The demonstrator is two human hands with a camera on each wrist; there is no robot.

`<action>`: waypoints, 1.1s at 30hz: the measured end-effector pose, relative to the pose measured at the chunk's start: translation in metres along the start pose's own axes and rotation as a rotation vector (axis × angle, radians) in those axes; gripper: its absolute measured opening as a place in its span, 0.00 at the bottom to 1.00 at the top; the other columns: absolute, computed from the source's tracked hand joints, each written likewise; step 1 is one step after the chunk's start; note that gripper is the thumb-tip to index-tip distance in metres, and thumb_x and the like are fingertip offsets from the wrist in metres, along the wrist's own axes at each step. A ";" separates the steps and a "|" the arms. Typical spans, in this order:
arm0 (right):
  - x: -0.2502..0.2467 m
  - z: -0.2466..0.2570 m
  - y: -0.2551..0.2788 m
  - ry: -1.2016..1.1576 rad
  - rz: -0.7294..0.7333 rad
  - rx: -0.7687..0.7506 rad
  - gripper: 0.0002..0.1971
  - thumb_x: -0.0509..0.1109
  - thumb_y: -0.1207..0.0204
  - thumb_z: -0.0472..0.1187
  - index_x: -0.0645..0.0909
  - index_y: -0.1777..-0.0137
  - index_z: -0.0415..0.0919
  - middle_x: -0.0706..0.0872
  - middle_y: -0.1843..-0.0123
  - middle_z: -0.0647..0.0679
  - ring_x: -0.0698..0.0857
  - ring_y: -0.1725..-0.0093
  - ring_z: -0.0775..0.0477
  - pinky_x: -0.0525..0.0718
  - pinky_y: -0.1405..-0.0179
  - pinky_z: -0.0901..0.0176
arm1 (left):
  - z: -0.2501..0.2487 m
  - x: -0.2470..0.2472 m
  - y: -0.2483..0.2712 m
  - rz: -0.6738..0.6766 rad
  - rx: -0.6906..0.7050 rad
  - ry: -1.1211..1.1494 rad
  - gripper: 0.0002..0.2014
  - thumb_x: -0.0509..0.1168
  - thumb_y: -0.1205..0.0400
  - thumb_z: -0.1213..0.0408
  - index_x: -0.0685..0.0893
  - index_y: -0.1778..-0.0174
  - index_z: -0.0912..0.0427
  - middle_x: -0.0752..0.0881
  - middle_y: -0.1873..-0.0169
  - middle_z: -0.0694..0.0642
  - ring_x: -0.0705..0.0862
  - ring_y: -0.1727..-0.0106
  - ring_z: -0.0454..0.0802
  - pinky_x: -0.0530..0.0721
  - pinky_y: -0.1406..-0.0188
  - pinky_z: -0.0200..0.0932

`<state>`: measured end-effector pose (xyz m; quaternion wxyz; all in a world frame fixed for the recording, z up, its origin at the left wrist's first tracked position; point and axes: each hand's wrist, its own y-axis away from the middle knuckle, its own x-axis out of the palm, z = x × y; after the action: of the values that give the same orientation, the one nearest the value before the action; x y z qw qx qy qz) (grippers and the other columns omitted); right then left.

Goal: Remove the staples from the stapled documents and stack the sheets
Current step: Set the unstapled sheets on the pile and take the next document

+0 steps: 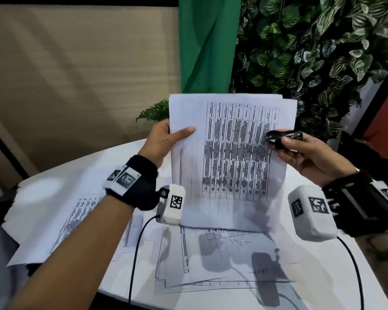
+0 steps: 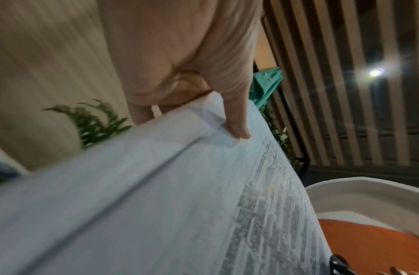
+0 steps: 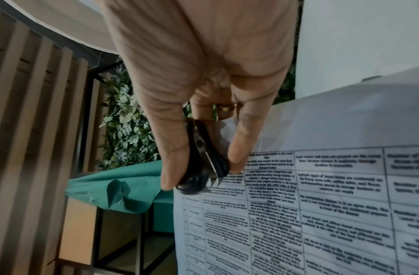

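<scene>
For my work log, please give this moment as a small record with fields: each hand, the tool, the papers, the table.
left hand: pinches the left edge of the held document, thumb on its front
right hand: holds the black staple remover at the document's right edge
held document: several printed table sheets, raised upright above the table
loose sheets: lie spread flat on the white table, under the held document
other sheets: lie on the table at the left
staple: not visible
</scene>
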<state>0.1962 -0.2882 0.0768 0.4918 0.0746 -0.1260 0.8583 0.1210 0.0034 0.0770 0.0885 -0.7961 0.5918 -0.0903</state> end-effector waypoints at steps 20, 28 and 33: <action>0.005 -0.016 0.057 -0.013 0.055 -0.051 0.33 0.90 0.67 0.53 0.90 0.56 0.48 0.91 0.54 0.51 0.88 0.57 0.59 0.83 0.64 0.71 | -0.020 -0.003 0.053 0.099 0.078 -0.002 0.19 0.72 0.33 0.68 0.86 0.45 0.62 0.91 0.52 0.51 0.89 0.49 0.46 0.86 0.51 0.39; 0.001 -0.024 0.064 -0.039 0.026 0.050 0.34 0.91 0.71 0.50 0.91 0.58 0.45 0.91 0.55 0.48 0.88 0.58 0.57 0.85 0.66 0.69 | -0.014 0.015 0.059 0.016 0.083 0.121 0.20 0.74 0.36 0.74 0.86 0.47 0.66 0.91 0.51 0.58 0.90 0.48 0.53 0.87 0.49 0.45; -0.001 -0.021 0.064 -0.027 0.022 0.069 0.35 0.91 0.72 0.50 0.91 0.58 0.45 0.91 0.56 0.48 0.88 0.60 0.57 0.85 0.67 0.70 | -0.016 0.020 0.059 -0.030 0.091 0.143 0.15 0.73 0.33 0.77 0.87 0.50 0.67 0.91 0.52 0.59 0.90 0.49 0.55 0.86 0.46 0.48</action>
<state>0.1412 -0.3137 0.0470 0.4779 0.1018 -0.1040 0.8663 0.0684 -0.0334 0.0792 0.0806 -0.7915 0.5800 -0.1751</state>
